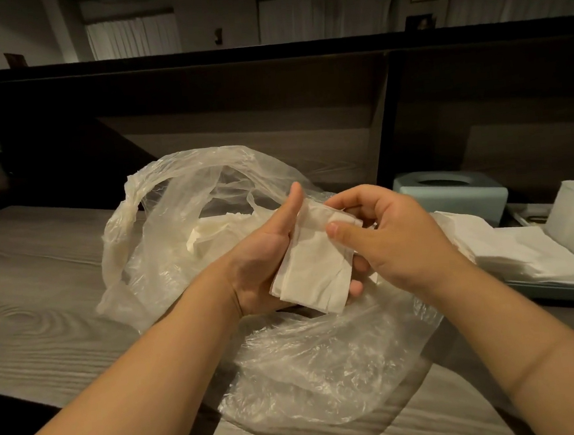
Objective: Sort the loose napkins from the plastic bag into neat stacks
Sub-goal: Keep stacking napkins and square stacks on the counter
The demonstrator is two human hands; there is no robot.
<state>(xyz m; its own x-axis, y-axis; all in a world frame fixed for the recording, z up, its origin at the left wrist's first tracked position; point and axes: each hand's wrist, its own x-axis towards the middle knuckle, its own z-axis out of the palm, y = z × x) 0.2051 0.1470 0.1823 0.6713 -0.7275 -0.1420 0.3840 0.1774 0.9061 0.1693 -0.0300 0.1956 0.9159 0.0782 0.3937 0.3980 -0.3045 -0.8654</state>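
Fingers, left hand (264, 257): curled under a small bundle of napkins (312, 270), thumb laid straight along its left edge; fingertips show past the bundle's lower right corner. A cradling grip, palm up.
Fingers, right hand (386, 233): thumb pressed on the bundle's upper right corner, the other fingers curled behind it; a pinch at the top edge.
Bundle: folded white napkins, several layers, edges slightly fanned at the bottom; held in the air over the plastic bag, clear of the tabletop.
Step in hand (judged): squaring the bundle before it goes onto a stack.
How to do it well: keep the left palm as a flat bed; let the right thumb nudge stray corners in, light pressure only, since the tissue creases easily. Tap the long edge against the palm rather than squeezing.
Plastic bag (324, 358): clear, crumpled, lying on the tabletop (45, 305) under both wrists, mouth gaping on the far side.
Loose napkins (211, 233): crumpled heap inside the bag, so plenty left to sort.
Stack (529, 253): flat white napkins to the right, resting on a pale blue base; likely set-down spot.
Risk: bag film snagging the bundle on the way across; lift clear first.
Tissue box (455, 192): pale blue, oval slot on top, behind the stack.
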